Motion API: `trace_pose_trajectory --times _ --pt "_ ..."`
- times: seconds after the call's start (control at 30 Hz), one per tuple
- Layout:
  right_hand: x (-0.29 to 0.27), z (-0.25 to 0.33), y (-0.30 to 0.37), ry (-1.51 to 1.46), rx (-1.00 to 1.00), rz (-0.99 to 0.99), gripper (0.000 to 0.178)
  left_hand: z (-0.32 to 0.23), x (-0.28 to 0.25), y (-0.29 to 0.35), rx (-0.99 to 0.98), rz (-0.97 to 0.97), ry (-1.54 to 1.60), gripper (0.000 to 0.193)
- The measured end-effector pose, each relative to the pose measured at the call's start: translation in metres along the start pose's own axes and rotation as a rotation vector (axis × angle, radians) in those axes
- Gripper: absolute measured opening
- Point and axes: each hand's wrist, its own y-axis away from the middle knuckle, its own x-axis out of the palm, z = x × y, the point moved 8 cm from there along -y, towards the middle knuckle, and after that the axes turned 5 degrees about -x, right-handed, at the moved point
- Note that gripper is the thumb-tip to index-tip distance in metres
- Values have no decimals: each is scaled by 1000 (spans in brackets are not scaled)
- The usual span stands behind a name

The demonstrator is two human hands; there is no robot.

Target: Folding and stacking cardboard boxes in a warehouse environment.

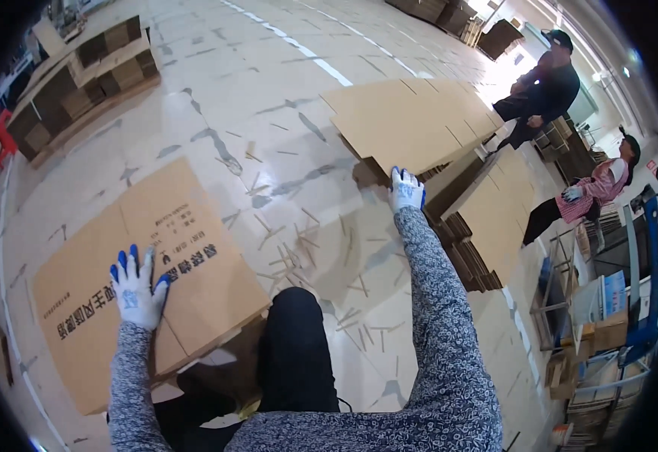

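My left hand, in a white glove with blue fingertips, lies flat with fingers spread on a printed brown cardboard sheet at the left. That sheet tops a low stack. On the right, my right hand, gloved alike, is at the near edge of a large plain flattened carton. Its fingers bend over that edge; the thumb and whatever it pinches are hidden. The carton lies on a stack of others, and a second stack of flattened cartons sits just to its right.
Thin cardboard scraps litter the floor ahead of my knee. Two people stand at the right, one in dark clothes, one in a pink top. Stacked cardboard rests at the far left beside a red stool. A blue-framed cart stands far right.
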Motion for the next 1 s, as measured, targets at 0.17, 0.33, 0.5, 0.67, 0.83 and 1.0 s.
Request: trace_pose_trajectory --times 0.17,0.33,0.5,0.67,0.83,1.0 --pt "-4 -12 -5 147 -91 -124 46 -10 2 0 9 6 70 67" --pt "-161 37 39 -64 -351 -335 35 -3 6 7 2 -22 62 68" --pt "-346 -13 111 -276 -265 -907 43 4 5 10 -27 16 78 70" --pt "-308 -127 85 -308 153 -928 39 -1 1 7 -39 49 101 71" --pt "-73 -212 52 -486 562 -565 47 -6 -1 3 -44 64 121 70" --pt "57 -158 78 -455 912 -369 61 -2 -1 5 -70 76 109 69"
